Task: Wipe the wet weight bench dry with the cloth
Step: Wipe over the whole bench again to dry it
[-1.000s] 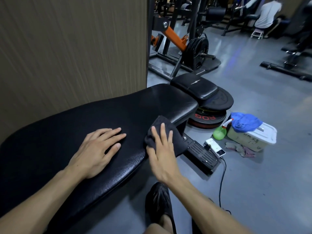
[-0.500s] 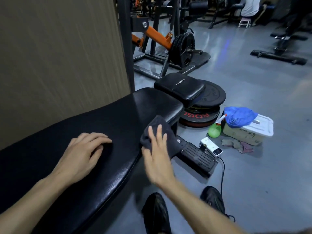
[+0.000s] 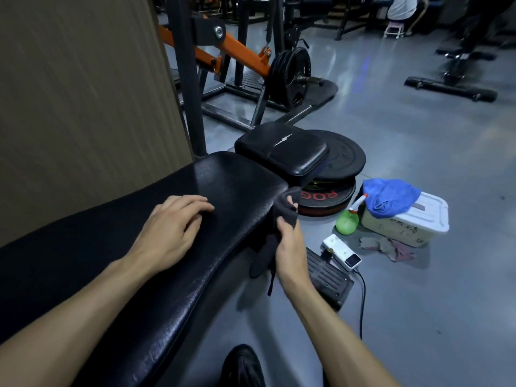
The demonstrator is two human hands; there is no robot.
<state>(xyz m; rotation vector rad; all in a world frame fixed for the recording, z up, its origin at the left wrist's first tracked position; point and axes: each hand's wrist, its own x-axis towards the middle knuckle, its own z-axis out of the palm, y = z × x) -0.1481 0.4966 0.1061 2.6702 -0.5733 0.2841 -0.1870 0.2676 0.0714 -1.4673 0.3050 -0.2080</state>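
The black padded weight bench [image 3: 139,263] runs from the lower left up to the middle, its glossy surface catching light. My left hand [image 3: 170,233] rests on top of the pad with fingers bent, holding nothing. My right hand [image 3: 287,241] grips the dark cloth [image 3: 282,216] at the bench's right side edge, just off the top; part of the cloth hangs down below the hand. A smaller black seat pad [image 3: 282,152] lies beyond the bench end.
Stacked weight plates [image 3: 332,191] sit by the seat pad. On the floor to the right are a green spray bottle [image 3: 347,223], a white box [image 3: 410,222] with a blue cloth [image 3: 389,196] on it, a white device [image 3: 342,254] with a cable, and a black foot plate [image 3: 329,277]. A wall panel [image 3: 83,93] stands left; my shoe [image 3: 243,367] is below.
My right hand went from pressing the cloth flat on the pad to gripping it bunched at the side edge. My left hand's fingers curled. The view shifted toward the bench end.
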